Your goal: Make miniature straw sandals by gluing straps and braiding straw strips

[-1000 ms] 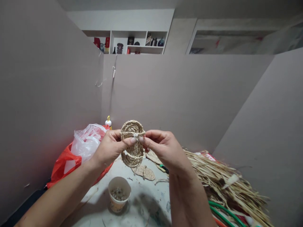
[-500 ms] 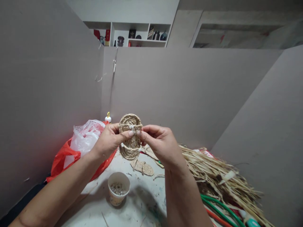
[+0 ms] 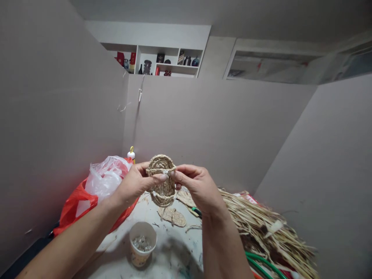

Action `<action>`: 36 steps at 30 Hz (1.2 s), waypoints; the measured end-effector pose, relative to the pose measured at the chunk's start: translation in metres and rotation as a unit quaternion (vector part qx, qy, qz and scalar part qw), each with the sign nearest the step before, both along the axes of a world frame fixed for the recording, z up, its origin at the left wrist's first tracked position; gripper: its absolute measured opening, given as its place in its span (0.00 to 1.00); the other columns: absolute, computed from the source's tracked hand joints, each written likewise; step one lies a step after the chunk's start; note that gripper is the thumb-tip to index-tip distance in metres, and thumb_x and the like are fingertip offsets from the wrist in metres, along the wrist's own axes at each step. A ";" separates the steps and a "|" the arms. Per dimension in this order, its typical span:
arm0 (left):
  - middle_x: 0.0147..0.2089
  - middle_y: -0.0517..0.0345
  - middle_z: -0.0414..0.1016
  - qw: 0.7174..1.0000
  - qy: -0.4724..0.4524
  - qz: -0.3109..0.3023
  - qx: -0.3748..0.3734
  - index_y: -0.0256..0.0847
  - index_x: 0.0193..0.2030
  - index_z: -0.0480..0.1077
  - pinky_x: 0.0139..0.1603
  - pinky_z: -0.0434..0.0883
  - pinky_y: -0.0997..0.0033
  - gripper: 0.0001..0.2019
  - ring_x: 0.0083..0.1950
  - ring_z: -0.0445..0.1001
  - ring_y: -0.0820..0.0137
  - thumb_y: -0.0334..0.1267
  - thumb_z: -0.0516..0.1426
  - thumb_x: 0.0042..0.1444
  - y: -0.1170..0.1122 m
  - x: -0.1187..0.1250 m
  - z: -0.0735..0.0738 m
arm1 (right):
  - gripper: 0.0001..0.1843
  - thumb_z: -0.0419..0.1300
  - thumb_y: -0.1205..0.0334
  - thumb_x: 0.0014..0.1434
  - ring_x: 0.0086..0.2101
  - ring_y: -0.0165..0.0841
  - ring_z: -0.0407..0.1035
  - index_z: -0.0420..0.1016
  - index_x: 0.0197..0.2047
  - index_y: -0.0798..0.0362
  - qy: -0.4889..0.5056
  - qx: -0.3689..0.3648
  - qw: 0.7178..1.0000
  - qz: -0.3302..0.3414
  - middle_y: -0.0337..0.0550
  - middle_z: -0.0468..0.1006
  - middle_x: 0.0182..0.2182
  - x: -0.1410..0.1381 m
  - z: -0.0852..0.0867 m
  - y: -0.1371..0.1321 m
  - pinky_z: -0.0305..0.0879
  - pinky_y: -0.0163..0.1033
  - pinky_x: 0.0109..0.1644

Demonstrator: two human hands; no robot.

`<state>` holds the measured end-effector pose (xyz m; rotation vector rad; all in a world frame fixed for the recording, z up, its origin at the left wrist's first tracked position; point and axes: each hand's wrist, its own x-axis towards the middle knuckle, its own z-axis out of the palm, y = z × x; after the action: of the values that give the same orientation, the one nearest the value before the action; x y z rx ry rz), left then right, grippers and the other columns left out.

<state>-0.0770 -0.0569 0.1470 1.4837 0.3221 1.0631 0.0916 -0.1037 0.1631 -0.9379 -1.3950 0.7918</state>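
A small woven straw sandal point(image 3: 163, 159) is held up between both hands, above the table. Braided straps cross it, with clear beads on them. My left hand point(image 3: 136, 180) is closed on its left edge, thumb laid across the front near the upper strap. On the right edge, my right hand point(image 3: 194, 182) pinches the sandal by the upper strap, its thumb close to the beads. Below stands a paper cup point(image 3: 142, 244) with clear beads in it. Another woven sole point(image 3: 172, 217) lies flat on the table, under the held sandal.
A red plastic bag point(image 3: 75, 203) with a white bag point(image 3: 106, 176) on it sits at the left. A white bottle point(image 3: 131, 155) stands behind. Dry straw point(image 3: 261, 224) is heaped at the right, near green handles point(image 3: 266, 264). Grey partitions enclose the white table point(image 3: 113, 254).
The whole view has shifted, and the hands and sandal appear slightly lower in the picture. The sandal remains held by both hands, with its upper strap turned a little.
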 end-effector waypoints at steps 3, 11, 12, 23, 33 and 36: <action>0.34 0.54 0.78 0.999 -0.027 0.039 -0.002 0.37 0.40 0.77 0.36 0.69 0.72 0.12 0.33 0.74 0.71 0.35 0.65 0.46 -0.001 0.001 0.001 | 0.11 0.71 0.56 0.44 0.22 0.25 0.62 0.81 0.29 0.54 0.006 -0.011 1.000 0.019 0.38 0.75 0.21 0.001 -0.001 0.001 0.59 0.31 0.25; 0.30 0.56 0.77 0.997 -0.019 0.071 -0.022 0.36 0.35 0.78 0.30 0.67 0.75 0.08 0.28 0.70 0.75 0.35 0.64 0.46 -0.003 0.003 0.000 | 0.09 0.70 0.58 0.45 0.23 0.25 0.63 0.81 0.30 0.52 -0.003 0.005 1.000 0.017 0.39 0.76 0.23 0.002 0.000 0.000 0.63 0.31 0.27; 0.29 0.56 0.77 0.997 -0.019 0.070 -0.021 0.36 0.35 0.78 0.30 0.67 0.75 0.08 0.28 0.70 0.75 0.35 0.64 0.46 -0.004 0.003 0.000 | 0.09 0.70 0.58 0.46 0.23 0.25 0.63 0.82 0.31 0.52 -0.008 0.006 1.000 0.021 0.39 0.76 0.23 0.001 0.001 -0.001 0.64 0.32 0.28; 0.28 0.57 0.76 0.998 -0.026 0.054 0.002 0.36 0.35 0.77 0.30 0.69 0.74 0.08 0.27 0.71 0.74 0.35 0.64 0.47 -0.007 0.001 0.003 | 0.10 0.66 0.56 0.51 0.24 0.27 0.62 0.82 0.34 0.53 -0.081 0.032 0.996 -0.004 0.40 0.74 0.23 -0.010 0.001 -0.008 0.62 0.33 0.27; 0.29 0.58 0.76 0.997 -0.027 0.076 0.014 0.36 0.33 0.77 0.32 0.70 0.73 0.09 0.28 0.72 0.73 0.35 0.66 0.43 -0.003 0.002 0.002 | 0.10 0.67 0.55 0.49 0.23 0.28 0.63 0.83 0.32 0.52 -0.102 0.068 0.990 -0.071 0.41 0.75 0.22 -0.015 0.000 -0.008 0.62 0.35 0.26; 0.29 0.58 0.76 0.996 -0.032 0.077 -0.010 0.36 0.34 0.77 0.31 0.69 0.74 0.09 0.28 0.71 0.74 0.36 0.65 0.44 0.002 0.003 0.000 | 0.13 0.67 0.53 0.48 0.22 0.27 0.63 0.83 0.33 0.53 -0.078 0.030 0.995 -0.048 0.41 0.75 0.21 -0.009 -0.001 -0.003 0.63 0.34 0.25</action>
<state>-0.0743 -0.0546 0.1473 1.4212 0.4066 1.2241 0.0829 -0.1066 0.1625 -1.0281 -1.4886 0.6121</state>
